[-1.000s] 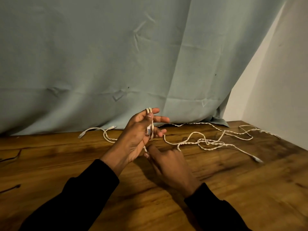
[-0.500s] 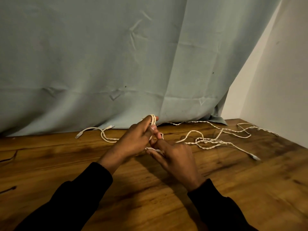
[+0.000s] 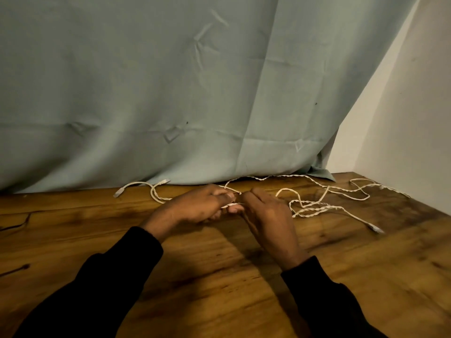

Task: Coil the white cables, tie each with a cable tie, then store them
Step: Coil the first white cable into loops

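1. My left hand curls around the small white cable coil, low over the wooden table.
2. My right hand pinches the strand; I should wrap snugly, feeding slack evenly from the loose tangle rightward.

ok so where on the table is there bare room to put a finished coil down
Bare wood shows on the wooden table between the two black sleeves, and at the near right, in front of the loose cable's plug. The left side is mostly bare up to the short white cable by the curtain. It is crowded right of the right hand, where the tangled white cable sprawls to the wall.
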